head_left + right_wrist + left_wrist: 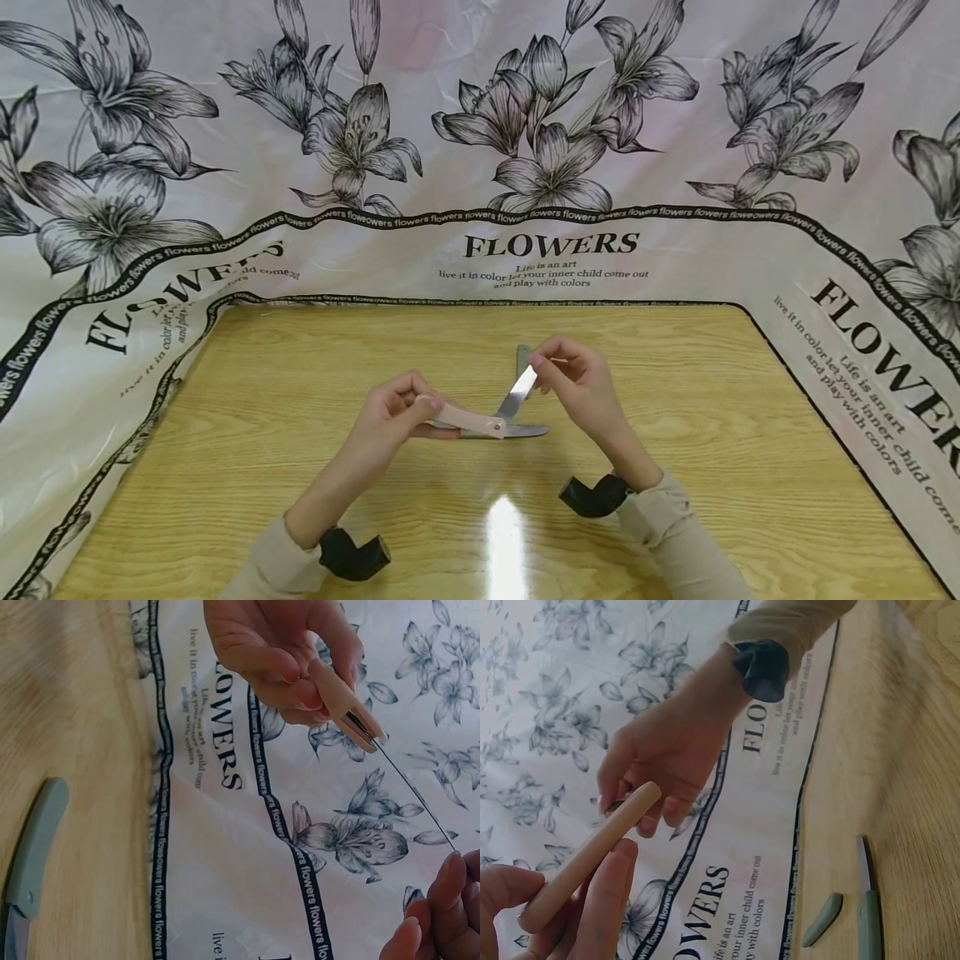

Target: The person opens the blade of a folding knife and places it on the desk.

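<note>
Pink and shiny: held the folding knife (487, 423) up over the surface (300, 483). Pinched the handle (459, 416) in the left grip (393, 408) and the blade (515, 397) near its tip in the right grip (581, 383), likely to keep both ends steady. Saw one green knife (522, 357) farther back and another green knife (528, 431) below, maybe lying flat to be out of the way.
</note>
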`<state>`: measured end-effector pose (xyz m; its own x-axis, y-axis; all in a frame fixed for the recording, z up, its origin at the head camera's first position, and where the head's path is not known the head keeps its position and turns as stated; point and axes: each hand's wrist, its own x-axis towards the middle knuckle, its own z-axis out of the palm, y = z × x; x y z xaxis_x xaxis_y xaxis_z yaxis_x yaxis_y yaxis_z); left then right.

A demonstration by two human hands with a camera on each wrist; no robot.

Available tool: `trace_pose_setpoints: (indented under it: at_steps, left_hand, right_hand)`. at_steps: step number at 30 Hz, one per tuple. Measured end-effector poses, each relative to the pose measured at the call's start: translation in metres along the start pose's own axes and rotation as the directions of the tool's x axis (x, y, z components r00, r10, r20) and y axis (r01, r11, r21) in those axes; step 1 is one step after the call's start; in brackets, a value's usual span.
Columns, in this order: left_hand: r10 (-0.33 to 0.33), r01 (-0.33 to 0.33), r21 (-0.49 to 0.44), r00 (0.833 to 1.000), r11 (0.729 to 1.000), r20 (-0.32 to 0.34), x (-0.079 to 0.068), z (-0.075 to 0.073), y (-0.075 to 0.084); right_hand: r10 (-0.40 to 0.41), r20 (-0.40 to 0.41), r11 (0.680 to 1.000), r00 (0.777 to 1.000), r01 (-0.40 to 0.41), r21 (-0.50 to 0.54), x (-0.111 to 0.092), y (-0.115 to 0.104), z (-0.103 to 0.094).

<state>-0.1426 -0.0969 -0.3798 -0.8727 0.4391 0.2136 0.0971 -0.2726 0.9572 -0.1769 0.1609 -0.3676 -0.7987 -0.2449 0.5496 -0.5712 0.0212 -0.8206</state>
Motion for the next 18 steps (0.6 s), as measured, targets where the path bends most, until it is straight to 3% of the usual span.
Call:
trace_pose_setpoints:
  at_steps: [9, 18]
  left_hand:
    - [-0.040, 0.037, -0.051, 0.998, 0.998, -0.050, 0.005, -0.004, -0.005]
    - [-0.039, 0.026, -0.134, 0.995, 0.991, -0.096, 0.010, -0.004, -0.008]
  right_hand:
    - [0.011, -0.091, 0.995, 0.996, -0.002, 0.103, -0.001, 0.013, -0.006]
    - [0.049, -0.141, 0.995, 0.989, -0.036, 0.094, -0.006, 0.022, -0.010]
